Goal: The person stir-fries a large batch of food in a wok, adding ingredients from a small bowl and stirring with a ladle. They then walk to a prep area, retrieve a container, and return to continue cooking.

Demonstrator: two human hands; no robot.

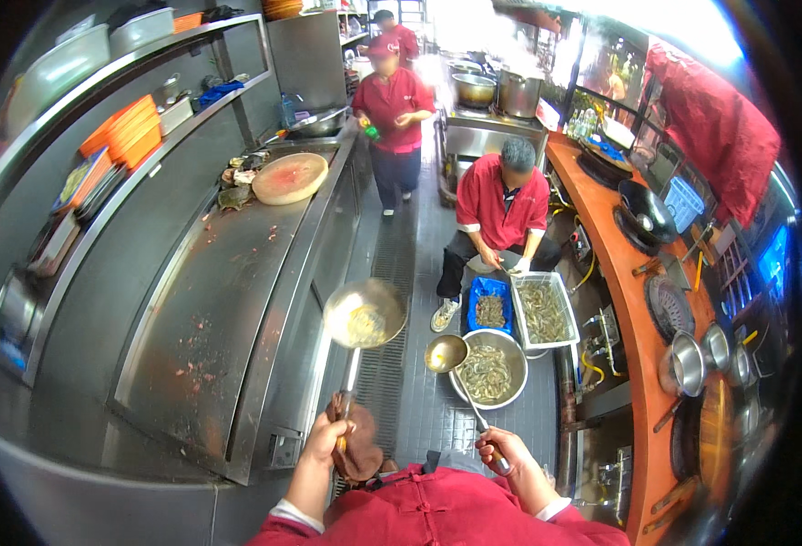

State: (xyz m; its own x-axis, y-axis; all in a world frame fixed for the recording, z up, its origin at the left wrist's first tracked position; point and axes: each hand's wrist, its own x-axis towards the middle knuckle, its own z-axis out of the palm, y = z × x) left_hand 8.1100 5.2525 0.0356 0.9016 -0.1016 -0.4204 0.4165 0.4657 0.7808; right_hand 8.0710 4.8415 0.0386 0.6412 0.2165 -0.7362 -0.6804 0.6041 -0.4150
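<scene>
My left hand (pixel 326 440) grips the handle of a metal pan (pixel 391 314), with a brown cloth (pixel 362 437) bunched around the grip. Some pale yellowish food or liquid shows in the pan. In my right hand (pixel 507 450) is the handle of a metal ladle (pixel 434 355), with a little yellow matter in its bowl. The ladle's bowl is to the right of the pan, apart from it, and overlaps in view the rim of a steel basin (pixel 520 389) of shrimp on the floor. I cannot tell whether they touch.
A seated co-worker (pixel 503 198) handles shrimp at a white basket (pixel 570 327) beside a blue basket (pixel 473 300). Another person (pixel 394 109) stands in the aisle. A steel counter (pixel 223 286) bearing a round chopping board (pixel 292 179) runs left; an orange counter (pixel 595 225) with woks (pixel 653 211) curves right.
</scene>
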